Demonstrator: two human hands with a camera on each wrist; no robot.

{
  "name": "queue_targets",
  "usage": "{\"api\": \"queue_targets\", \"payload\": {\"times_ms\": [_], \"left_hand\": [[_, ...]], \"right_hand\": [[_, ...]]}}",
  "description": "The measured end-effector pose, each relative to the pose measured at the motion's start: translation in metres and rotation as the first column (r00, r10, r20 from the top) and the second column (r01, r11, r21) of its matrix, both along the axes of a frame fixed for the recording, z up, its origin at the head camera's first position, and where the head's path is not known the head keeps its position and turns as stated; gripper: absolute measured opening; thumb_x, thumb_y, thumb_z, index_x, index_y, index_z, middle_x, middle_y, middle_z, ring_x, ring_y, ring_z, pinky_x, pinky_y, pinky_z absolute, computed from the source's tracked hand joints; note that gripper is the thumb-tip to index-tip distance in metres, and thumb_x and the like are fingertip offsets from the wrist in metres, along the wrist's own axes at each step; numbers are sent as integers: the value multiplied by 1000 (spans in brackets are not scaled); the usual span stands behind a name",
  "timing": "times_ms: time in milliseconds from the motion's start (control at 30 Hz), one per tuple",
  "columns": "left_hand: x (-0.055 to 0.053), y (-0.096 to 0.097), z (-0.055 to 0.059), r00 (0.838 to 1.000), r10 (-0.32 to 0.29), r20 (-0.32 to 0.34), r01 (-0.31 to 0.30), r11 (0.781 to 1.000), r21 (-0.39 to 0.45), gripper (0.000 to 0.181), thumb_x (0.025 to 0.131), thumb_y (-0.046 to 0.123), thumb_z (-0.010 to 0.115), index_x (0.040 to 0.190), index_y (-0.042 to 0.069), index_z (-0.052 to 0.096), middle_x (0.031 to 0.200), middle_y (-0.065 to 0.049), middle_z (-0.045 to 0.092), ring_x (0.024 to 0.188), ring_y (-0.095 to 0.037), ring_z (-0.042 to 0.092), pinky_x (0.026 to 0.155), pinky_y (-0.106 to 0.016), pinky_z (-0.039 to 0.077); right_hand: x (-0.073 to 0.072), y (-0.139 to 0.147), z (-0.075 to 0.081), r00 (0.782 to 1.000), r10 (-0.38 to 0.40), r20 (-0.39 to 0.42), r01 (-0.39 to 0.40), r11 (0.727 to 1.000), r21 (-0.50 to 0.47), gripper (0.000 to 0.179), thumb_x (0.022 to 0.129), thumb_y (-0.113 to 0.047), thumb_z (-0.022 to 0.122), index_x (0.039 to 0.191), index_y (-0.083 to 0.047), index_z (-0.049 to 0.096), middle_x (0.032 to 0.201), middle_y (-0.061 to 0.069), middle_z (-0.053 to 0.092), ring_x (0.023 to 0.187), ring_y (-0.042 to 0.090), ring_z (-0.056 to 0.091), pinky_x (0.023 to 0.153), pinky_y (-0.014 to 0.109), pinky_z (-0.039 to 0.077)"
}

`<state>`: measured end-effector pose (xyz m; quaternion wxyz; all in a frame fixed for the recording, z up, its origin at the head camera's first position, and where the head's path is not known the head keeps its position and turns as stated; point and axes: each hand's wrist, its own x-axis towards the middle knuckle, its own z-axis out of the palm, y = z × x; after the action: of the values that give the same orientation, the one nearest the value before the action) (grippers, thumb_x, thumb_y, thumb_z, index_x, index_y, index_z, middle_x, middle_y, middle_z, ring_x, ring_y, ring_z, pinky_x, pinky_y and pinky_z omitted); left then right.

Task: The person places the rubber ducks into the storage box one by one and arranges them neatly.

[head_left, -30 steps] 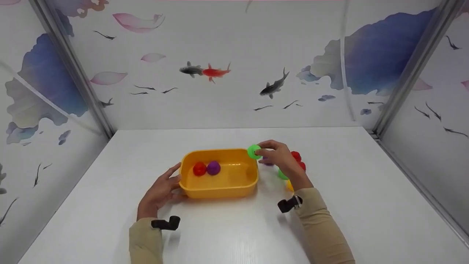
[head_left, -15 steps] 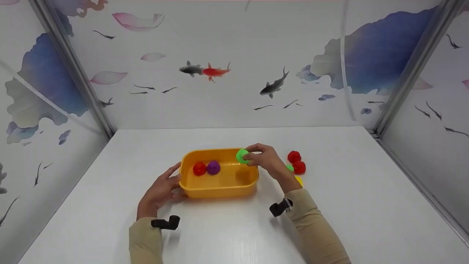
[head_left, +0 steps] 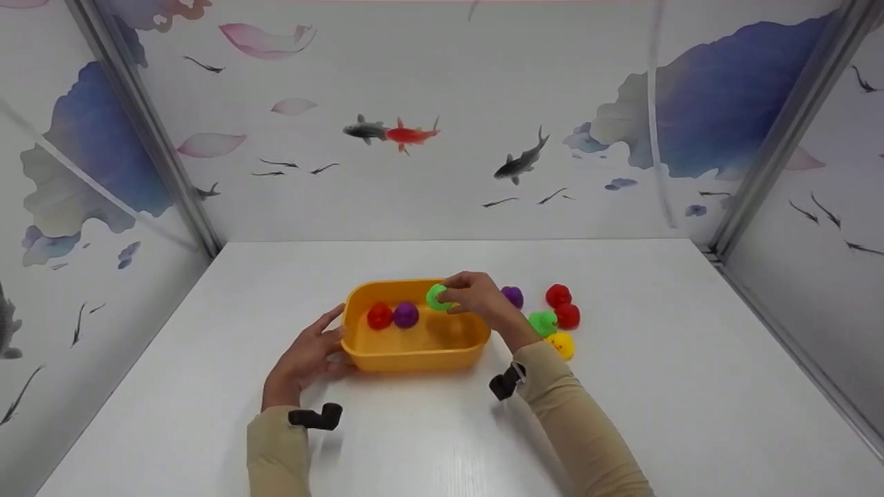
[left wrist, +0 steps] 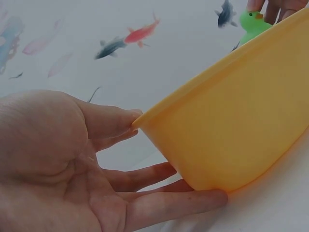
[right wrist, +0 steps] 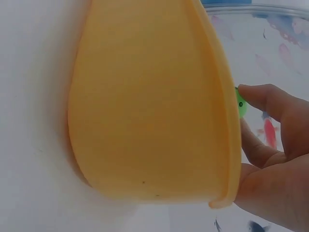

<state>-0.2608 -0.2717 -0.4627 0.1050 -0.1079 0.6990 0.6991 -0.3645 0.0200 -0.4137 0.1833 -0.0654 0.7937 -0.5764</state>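
A green rubber duck [head_left: 436, 297] is pinched between the thumb and fingers of my right hand [head_left: 476, 295], over the right half of a yellow-orange plastic tub [head_left: 414, 362]. Its beak and eye show above the rim in the left wrist view, while in the right wrist view the tub wall hides most of it. My left hand [head_left: 307, 355] rests against the tub's left end. Its fairly straight fingers [left wrist: 169, 205] touch the outer wall and lower edge, with the thumb at the rim. Inside the tub lie a red duck [head_left: 380, 315] and a purple duck [head_left: 405, 315], side by side.
Right of the tub on the white table [head_left: 387, 442] are a purple duck [head_left: 512, 297], a green duck [head_left: 543, 322], a yellow duck [head_left: 561, 345] and two red ducks [head_left: 568, 316]. Fish-patterned panels [head_left: 442, 76] enclose the table at the back and both sides.
My right hand has carried the green duck leftward from the tub's right rim to over its inside. The ducks behind that arm have come into fuller view. The left hand has stayed put.
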Motion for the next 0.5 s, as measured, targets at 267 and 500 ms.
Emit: {"api": "queue_targets", "payload": {"times_ms": [267, 500], "left_hand": [[0, 1, 1, 1000, -3, 0, 3, 1000, 0, 58, 105, 24, 50, 158, 36, 28, 160, -15, 39, 136, -38, 52, 101, -50, 54], [0, 1, 0, 999, -13, -30, 13, 1000, -11, 56, 106, 22, 47, 158, 32, 29, 159, -17, 39, 135, -38, 53, 100, -50, 55]], "right_hand": [[-4, -13, -1, 997, -17, 76, 16, 1000, 8, 37, 92, -14, 72, 124, -1, 62, 124, 14, 63, 107, 24, 64, 98, 35, 58], [-7, -18, -14, 994, -43, 99, 39, 998, 48, 33, 92, -14, 72, 121, -1, 62, 121, 14, 62, 98, 21, 61, 98, 35, 58]]}}
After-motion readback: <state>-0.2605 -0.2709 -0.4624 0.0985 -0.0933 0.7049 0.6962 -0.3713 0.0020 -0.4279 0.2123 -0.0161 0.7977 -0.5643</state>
